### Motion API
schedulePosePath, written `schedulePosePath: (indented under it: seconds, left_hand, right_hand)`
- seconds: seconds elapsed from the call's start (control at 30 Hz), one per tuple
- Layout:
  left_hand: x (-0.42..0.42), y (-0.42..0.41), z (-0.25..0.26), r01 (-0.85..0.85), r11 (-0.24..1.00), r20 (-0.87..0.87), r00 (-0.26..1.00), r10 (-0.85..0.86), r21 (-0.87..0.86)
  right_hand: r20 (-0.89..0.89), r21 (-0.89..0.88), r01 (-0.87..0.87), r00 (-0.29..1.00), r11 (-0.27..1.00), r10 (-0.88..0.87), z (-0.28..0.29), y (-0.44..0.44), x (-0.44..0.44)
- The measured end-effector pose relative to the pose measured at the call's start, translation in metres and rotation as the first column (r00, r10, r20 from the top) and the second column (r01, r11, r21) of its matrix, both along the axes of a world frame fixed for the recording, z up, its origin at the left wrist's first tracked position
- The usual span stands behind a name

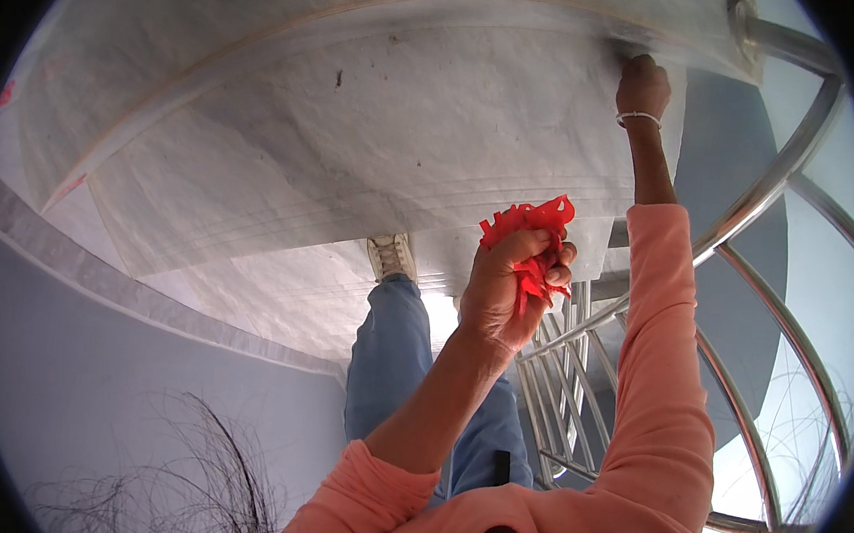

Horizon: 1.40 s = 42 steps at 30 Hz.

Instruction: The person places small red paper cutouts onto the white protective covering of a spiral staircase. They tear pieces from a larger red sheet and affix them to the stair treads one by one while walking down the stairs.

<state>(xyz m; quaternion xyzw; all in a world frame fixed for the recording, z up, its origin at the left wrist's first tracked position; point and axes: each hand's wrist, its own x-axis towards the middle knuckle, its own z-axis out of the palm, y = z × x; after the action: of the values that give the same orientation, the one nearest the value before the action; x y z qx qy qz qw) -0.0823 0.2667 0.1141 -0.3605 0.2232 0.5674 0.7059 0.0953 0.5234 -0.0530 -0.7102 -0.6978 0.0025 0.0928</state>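
Observation:
My left hand (496,293) is closed around a crumpled bunch of red scraps (530,220), thin and ragged, like paper or plastic. Several torn ends stick out above and below the fingers. It is held up in front of my body, over the stairs. My right hand (643,85), with a pale bangle on the wrist, reaches far forward to the right end of a marble stair tread (438,111), at the foot of the riser. Its fingers are curled and hidden from me. A dark blurred patch beside them could be a shadow or a small object.
A stainless steel railing (755,189) curves along the right side, with more bars (564,380) lower down. The wall (132,342) with a marble skirting (172,304) bounds the left. My shoe (392,257) stands by the tread's near edge. Small dark specks of debris (339,78) lie on the tread.

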Motion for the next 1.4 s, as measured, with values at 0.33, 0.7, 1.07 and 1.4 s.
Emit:
schedulePosePath:
  seconds: [0.33,0.7,1.07,1.4]
  left_hand:
    - [0.004,-0.001,-0.004,-0.007,0.999,0.018,1.000,0.006,0.043]
    - [0.006,0.002,-0.002,-0.007,0.999,0.002,1.000,0.006,0.048]
    - [0.012,0.004,-0.004,0.012,0.999,0.000,1.000,-0.012,0.035]
    - [0.018,0.004,-0.006,0.031,0.998,0.003,1.000,-0.031,0.057]
  right_hand:
    - [-0.950,-0.308,0.024,-0.068,0.951,-0.305,0.066,-0.022,-0.017]
    - [-0.911,-0.224,0.063,-0.367,0.973,-0.186,0.075,-0.014,-0.039]
    - [-0.932,-0.261,0.209,-0.307,0.942,-0.191,0.074,-0.016,-0.053]
    - [-0.965,-0.242,0.286,-0.165,0.927,-0.201,0.088,-0.020,-0.067]
